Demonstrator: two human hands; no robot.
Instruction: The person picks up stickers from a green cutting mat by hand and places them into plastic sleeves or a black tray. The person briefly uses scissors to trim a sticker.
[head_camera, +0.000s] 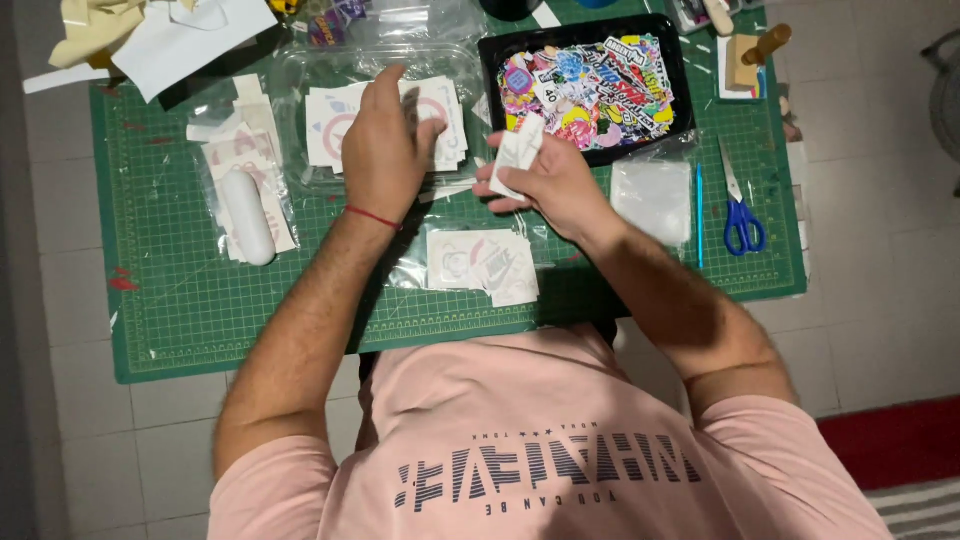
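Now the left hand (385, 150) reaches into a clear tray (300, 75), fingers bent down on a stack of white stickers (450, 110). Just beside it, the right hand (545, 180) pinches a small white sticker (520, 150) over the green mat (160, 260). A black tray (490, 60) of colorful stickers sits behind, and blue scissors (742, 215) lie at the right.

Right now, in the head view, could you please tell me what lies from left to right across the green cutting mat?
White oblong tool → left hand → right hand with a small sticker stack → clear bag → blue-handled scissors.
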